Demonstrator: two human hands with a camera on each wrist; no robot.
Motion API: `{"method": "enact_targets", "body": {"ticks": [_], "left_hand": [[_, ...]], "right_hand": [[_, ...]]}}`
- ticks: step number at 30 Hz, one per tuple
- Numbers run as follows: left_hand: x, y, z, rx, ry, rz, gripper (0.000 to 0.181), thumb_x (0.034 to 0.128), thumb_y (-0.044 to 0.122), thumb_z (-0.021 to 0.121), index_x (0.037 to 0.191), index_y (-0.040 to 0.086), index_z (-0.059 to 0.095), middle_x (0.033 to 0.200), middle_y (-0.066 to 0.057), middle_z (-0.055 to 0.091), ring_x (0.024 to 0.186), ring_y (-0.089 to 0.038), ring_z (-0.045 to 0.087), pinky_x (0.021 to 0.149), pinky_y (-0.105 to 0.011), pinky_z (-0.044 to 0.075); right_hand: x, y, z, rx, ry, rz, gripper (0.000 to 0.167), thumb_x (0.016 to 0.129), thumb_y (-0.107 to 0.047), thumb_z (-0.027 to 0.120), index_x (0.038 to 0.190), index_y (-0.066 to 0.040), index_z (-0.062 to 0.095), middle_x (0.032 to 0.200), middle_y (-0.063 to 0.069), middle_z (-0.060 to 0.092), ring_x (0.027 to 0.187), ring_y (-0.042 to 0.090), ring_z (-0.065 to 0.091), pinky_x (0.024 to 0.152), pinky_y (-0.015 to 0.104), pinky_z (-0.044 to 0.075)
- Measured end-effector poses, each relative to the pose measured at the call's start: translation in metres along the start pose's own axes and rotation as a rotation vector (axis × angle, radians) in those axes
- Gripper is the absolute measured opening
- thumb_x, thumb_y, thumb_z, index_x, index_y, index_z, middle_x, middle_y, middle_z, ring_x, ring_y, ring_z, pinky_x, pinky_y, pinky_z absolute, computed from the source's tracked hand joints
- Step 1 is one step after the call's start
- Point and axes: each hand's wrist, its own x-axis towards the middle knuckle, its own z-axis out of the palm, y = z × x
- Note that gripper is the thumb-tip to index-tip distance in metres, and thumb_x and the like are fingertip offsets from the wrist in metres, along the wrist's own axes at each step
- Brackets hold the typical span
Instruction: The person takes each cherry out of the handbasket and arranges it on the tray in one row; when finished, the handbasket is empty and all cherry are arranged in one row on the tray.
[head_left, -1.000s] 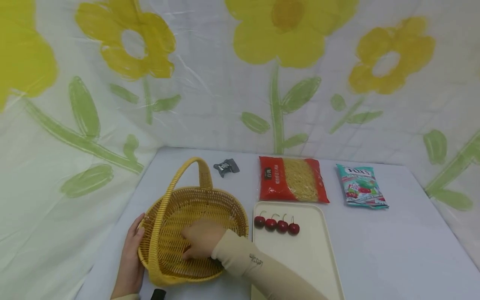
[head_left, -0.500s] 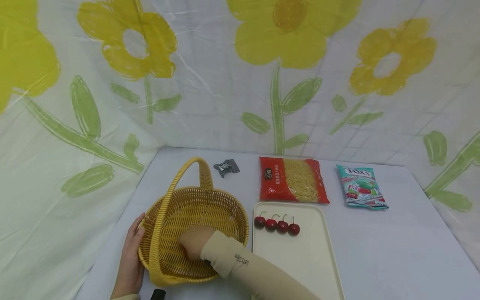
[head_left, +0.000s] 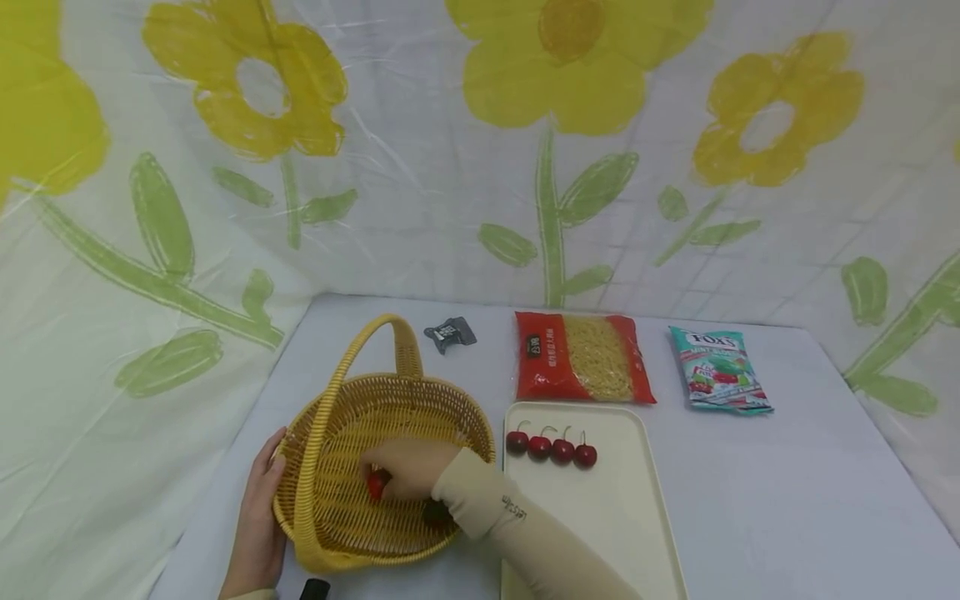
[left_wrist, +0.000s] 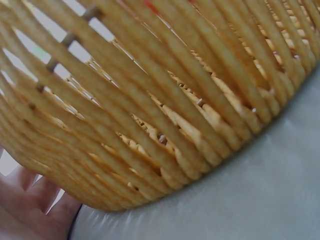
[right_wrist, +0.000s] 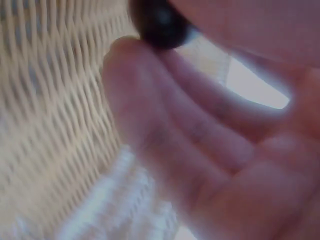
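Note:
A yellow wicker basket with a tall handle stands at the left of the table. Inside it, the right hand pinches a red cherry; the right wrist view shows this round fruit, dark, between the thumb and fingers. Against the basket's left outer side rests the left hand, fingers fairly straight along the wall; it appears beside the weave in the left wrist view. Several cherries lie in a row on a cream tray right of the basket.
Behind the basket lies a small dark wrapped piece. A red bag of pasta is behind the tray, and a teal candy bag lies farther right. The right forearm crosses the tray's near part.
From deep in the basket, the right hand has risen a little and shifted right, and a red cherry now shows in its fingers. The left hand stays against the basket.

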Motion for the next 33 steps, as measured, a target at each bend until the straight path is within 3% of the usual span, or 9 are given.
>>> {"method": "enact_targets", "body": {"ticks": [3, 9, 16, 25, 29, 33], "left_hand": [[-0.001, -0.001, 0.0, 0.006, 0.002, 0.015, 0.061, 0.0998, 0.052, 0.036, 0.153, 0.033, 0.014, 0.157, -0.001, 0.014, 0.13, -0.007, 0.034, 0.089, -0.009, 0.042], [0.004, -0.002, 0.003, 0.013, -0.011, 0.044, 0.06, 0.1002, 0.052, 0.035, 0.153, 0.031, 0.014, 0.156, -0.002, 0.015, 0.132, -0.009, 0.033, 0.089, -0.009, 0.042], [0.003, -0.004, -0.002, 0.0, -0.029, 0.017, 0.059, 0.1004, 0.051, 0.036, 0.153, 0.034, 0.013, 0.156, 0.0, 0.012, 0.126, -0.002, 0.035, 0.088, -0.009, 0.041], [0.004, -0.003, -0.008, -0.008, -0.058, 0.028, 0.06, 0.1012, 0.049, 0.035, 0.153, 0.031, 0.011, 0.153, 0.001, 0.016, 0.118, 0.006, 0.042, 0.088, -0.01, 0.044], [0.005, -0.002, -0.007, -0.002, -0.054, -0.022, 0.062, 0.0999, 0.053, 0.035, 0.153, 0.034, 0.009, 0.157, -0.001, 0.01, 0.117, 0.009, 0.041, 0.087, -0.009, 0.043], [0.007, -0.001, -0.007, -0.014, -0.056, -0.033, 0.063, 0.0997, 0.053, 0.035, 0.153, 0.034, 0.008, 0.158, 0.0, 0.008, 0.116, 0.01, 0.041, 0.088, -0.009, 0.043]], "right_hand": [[-0.016, 0.009, -0.011, 0.056, 0.098, 0.024, 0.022, 0.085, -0.014, 0.072, 0.105, -0.015, 0.061, 0.097, -0.006, 0.06, 0.09, 0.004, 0.054, 0.08, 0.015, 0.045], [-0.067, 0.034, -0.033, 0.21, 0.329, 0.12, 0.029, 0.088, -0.019, 0.07, 0.114, -0.015, 0.059, 0.104, -0.004, 0.061, 0.092, 0.008, 0.058, 0.081, 0.021, 0.05], [-0.137, 0.07, -0.031, 0.329, 0.554, 0.235, 0.033, 0.087, -0.015, 0.071, 0.119, -0.018, 0.061, 0.107, -0.005, 0.059, 0.088, 0.009, 0.06, 0.077, 0.025, 0.054], [-0.214, 0.115, -0.005, 0.386, 0.669, 0.559, 0.039, 0.087, -0.015, 0.071, 0.123, -0.012, 0.056, 0.113, 0.005, 0.063, 0.09, 0.017, 0.065, 0.076, 0.032, 0.056], [-0.233, 0.127, 0.013, 0.404, 0.663, 0.675, 0.039, 0.088, -0.024, 0.07, 0.122, -0.011, 0.056, 0.114, 0.008, 0.063, 0.092, 0.019, 0.064, 0.074, 0.033, 0.054], [-0.238, 0.136, 0.029, 0.441, 0.629, 0.725, 0.038, 0.089, -0.027, 0.069, 0.121, -0.009, 0.057, 0.109, 0.007, 0.064, 0.09, 0.016, 0.063, 0.072, 0.029, 0.052]]}}
